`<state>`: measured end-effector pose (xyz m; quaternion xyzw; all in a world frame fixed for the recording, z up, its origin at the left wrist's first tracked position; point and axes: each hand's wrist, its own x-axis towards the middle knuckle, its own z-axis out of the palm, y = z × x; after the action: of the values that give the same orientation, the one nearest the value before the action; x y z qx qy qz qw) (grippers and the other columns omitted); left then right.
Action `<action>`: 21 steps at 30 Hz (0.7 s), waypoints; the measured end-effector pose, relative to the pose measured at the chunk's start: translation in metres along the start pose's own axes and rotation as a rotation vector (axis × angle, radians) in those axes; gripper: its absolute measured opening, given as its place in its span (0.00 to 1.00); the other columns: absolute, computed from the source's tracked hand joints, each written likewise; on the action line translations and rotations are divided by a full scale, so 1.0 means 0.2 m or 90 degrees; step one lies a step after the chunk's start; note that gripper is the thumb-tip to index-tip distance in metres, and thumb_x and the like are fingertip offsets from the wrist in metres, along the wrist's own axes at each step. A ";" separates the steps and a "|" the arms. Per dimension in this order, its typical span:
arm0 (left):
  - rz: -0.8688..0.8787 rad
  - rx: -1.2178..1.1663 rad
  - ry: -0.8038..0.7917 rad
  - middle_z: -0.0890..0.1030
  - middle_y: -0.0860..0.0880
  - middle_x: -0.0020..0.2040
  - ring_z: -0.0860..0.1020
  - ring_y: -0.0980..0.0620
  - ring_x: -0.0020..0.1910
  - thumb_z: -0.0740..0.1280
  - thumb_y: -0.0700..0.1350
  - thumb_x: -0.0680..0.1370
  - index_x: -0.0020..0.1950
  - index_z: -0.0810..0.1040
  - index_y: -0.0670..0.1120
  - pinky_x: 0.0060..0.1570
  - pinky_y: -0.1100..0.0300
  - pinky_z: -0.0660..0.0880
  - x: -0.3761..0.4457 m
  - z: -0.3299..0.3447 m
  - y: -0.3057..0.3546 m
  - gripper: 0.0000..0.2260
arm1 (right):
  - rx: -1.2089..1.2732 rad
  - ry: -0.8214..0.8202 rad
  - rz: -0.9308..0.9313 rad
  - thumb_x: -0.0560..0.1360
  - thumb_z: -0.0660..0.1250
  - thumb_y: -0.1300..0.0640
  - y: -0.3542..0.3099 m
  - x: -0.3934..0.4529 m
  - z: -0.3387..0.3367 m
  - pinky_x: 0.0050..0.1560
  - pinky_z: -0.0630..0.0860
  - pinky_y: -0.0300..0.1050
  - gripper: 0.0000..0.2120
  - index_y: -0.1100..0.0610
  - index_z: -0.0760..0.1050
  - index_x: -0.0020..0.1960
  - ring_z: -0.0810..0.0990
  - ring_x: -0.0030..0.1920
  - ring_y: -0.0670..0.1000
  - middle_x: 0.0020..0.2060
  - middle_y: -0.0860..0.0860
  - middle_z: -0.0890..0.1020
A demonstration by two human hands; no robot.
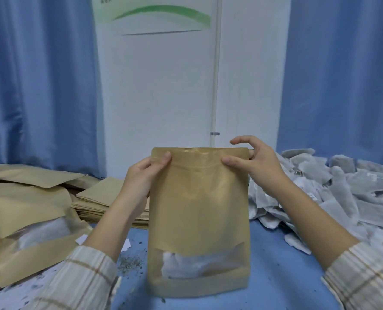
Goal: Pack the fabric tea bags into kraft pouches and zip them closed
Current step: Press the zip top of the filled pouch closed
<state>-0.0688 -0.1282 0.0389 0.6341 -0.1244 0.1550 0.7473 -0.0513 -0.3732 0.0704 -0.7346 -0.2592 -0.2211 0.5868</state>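
— Where's each grip?
— Left hand (147,173) pinches the kraft pouch (198,211) at its top left corner, thumb on the zip line. Right hand (256,162) pinches the top right, index finger lifted.
— And the zip?
— It runs level between both thumbs; the pouch stands upright on the tabletop (282,269), tea bags (333,189) heaped right.

Straight ahead of me stands a white wall (163,90), with a green brush-stroke arc (163,12) painted near its top and a thin grey line under it. A pale pipe (215,86) runs down the wall, held by a small clip low down. Blue curtains (38,81) hang in folds on both sides of it. My counter (282,265) has a blue top, lit softly and evenly.
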 end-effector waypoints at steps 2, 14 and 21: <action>0.014 0.016 0.068 0.83 0.49 0.37 0.80 0.52 0.34 0.73 0.55 0.67 0.36 0.83 0.45 0.34 0.65 0.73 0.03 0.01 0.01 0.13 | 0.022 0.056 0.012 0.60 0.79 0.50 0.04 0.00 0.00 0.30 0.73 0.32 0.21 0.44 0.75 0.49 0.79 0.30 0.42 0.26 0.44 0.81; 0.112 0.166 0.212 0.61 0.56 0.21 0.60 0.57 0.26 0.72 0.48 0.73 0.20 0.67 0.49 0.29 0.61 0.57 0.04 0.11 -0.06 0.24 | -0.436 0.033 -0.093 0.70 0.71 0.51 0.01 0.09 -0.05 0.49 0.70 0.38 0.19 0.47 0.72 0.59 0.75 0.51 0.47 0.52 0.46 0.77; 0.143 0.134 0.189 0.60 0.56 0.21 0.59 0.56 0.26 0.71 0.51 0.73 0.21 0.65 0.48 0.27 0.60 0.54 -0.02 0.25 -0.06 0.24 | -0.776 0.127 -0.286 0.79 0.52 0.40 -0.13 0.11 0.40 0.29 0.58 0.40 0.25 0.54 0.74 0.32 0.78 0.36 0.55 0.30 0.51 0.78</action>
<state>-0.0675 -0.1787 0.0353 0.6610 -0.0659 0.3411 0.6651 -0.0490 -0.2874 0.0859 -0.8394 -0.1788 -0.5126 0.0262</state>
